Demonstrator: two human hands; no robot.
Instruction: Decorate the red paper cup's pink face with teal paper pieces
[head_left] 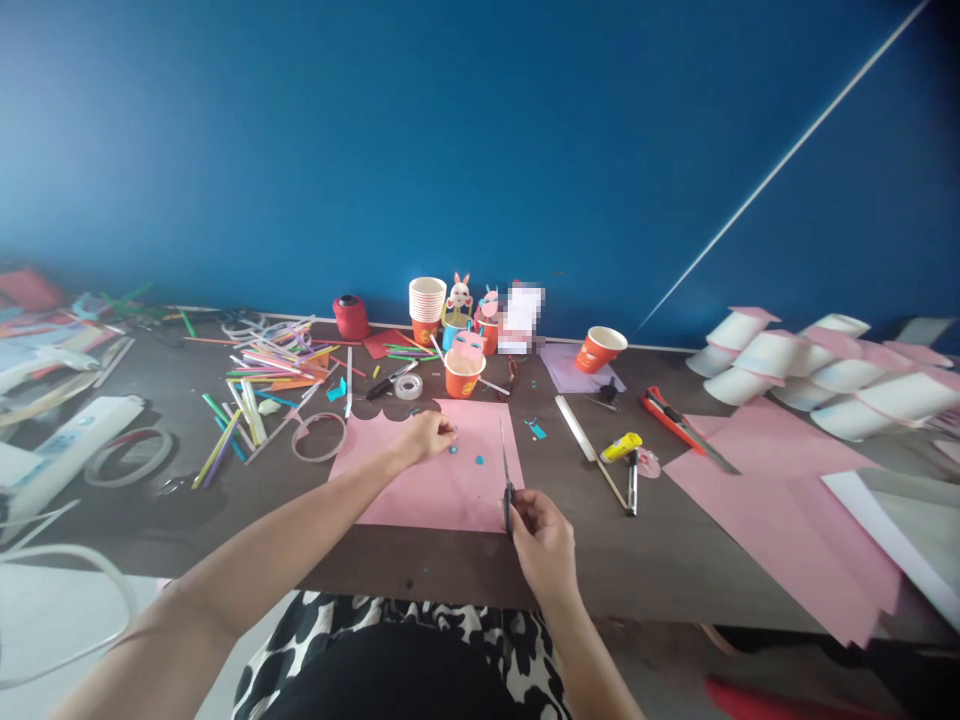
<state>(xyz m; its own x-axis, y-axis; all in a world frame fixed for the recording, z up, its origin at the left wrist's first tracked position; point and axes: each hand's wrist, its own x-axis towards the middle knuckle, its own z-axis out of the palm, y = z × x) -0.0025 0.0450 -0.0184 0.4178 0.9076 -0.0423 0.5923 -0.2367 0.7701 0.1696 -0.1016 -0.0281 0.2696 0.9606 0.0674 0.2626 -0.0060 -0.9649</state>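
Observation:
A sheet of pink paper (pixel 420 495) with scalloped cuts along its far edge lies on the dark table before me. My left hand (pixel 426 438) is over the sheet, fingers pinched together; whatever may be between the fingertips is too small to make out. Just under those fingertips rests a small blue paper piece (pixel 453 450), and a second blue piece (pixel 479 460) lies to its right. My right hand (pixel 546 545) is closed on a pair of black-handled scissors (pixel 508 497), blades pointing away from me over the sheet's right edge.
Beyond the sheet stands a paper cup with a pink face (pixel 466 375), near stacked cups (pixel 427 305). Colourful paper strips (pixel 281 360) spread to the left. On the right are a red utility knife (pixel 675 420), a yellow glue stick (pixel 622 446), pink sheets (pixel 787 530) and white paper rolls (pixel 750 365).

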